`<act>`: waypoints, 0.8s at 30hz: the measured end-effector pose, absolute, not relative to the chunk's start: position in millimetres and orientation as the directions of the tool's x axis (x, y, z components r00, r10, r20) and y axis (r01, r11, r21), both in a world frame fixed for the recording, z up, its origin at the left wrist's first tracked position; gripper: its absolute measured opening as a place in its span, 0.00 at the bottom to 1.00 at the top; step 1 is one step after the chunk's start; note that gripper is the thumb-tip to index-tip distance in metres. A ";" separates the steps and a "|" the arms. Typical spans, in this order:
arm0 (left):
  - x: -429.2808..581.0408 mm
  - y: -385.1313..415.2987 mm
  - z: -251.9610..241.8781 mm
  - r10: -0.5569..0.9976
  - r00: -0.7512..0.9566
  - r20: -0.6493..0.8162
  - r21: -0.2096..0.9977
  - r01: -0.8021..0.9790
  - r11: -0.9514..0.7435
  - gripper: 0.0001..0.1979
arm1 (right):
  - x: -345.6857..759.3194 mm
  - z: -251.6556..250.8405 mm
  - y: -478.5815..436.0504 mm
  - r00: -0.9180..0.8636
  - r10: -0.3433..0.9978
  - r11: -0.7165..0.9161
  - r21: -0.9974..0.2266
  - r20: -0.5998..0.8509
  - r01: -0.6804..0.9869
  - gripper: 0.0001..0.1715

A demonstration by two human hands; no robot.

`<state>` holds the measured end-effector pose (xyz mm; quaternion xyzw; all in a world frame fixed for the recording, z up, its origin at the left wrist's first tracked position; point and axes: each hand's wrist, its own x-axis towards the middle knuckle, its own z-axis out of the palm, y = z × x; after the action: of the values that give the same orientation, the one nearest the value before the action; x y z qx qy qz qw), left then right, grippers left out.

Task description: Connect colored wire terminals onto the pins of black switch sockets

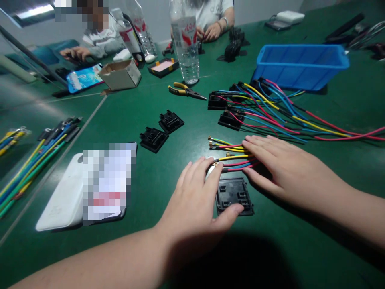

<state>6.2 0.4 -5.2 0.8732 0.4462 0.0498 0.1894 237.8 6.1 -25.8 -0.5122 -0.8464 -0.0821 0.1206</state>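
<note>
My left hand spreads over the black plastic panel, thumb well apart from the fingers, which reach beside the metal wire terminals; my right hand lies outstretched, thumb apart, across the yellow, red and blue wires on the green tabletop

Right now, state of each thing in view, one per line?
left hand: open, thumb over nearest black plate
right hand: over loose wires, grip hidden
loose wires: metal-tipped ends exposed, bunched
nearest black plate: flat on table
wired black plates: wires attached
pliers: lying down
blue bin: upright, open-topped
cardboard box: open-topped
front bottle: upright, top out of frame
</note>
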 end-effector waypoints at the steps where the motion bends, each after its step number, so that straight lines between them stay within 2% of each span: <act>1: 6.2 0.3 -5.3 0.799 0.596 -0.079 0.379 0.760 -0.529 0.37 | 237.7 -25.7 6.4 -0.427 0.855 0.443 0.016 0.294 0.897 0.31; 4: 6.0 0.3 -5.4 0.797 0.598 -0.082 0.387 0.756 -0.528 0.37 | 237.8 -26.2 7.2 -0.419 0.855 0.440 -0.001 0.306 0.898 0.32; 10: 5.2 0.9 -5.4 0.787 0.608 -0.102 0.383 0.754 -0.534 0.38 | 241.0 -29.1 7.0 -0.573 0.768 0.604 -0.027 0.285 0.796 0.26; 18: 5.2 -0.7 -5.7 0.783 0.616 -0.085 0.367 0.750 -0.550 0.37 | 244.2 -29.8 12.2 -0.592 0.755 0.645 -0.158 0.283 0.747 0.28; 24: 3.8 -3.8 -3.4 0.783 0.622 -0.010 0.410 0.716 -0.565 0.31 | 242.6 -23.3 13.3 -0.608 0.733 0.670 -0.169 0.305 0.723 0.23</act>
<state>3.8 -3.8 -3.4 0.8802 0.4258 0.0869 0.1910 242.6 13.3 -23.3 -0.4062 -0.8965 0.0141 0.1763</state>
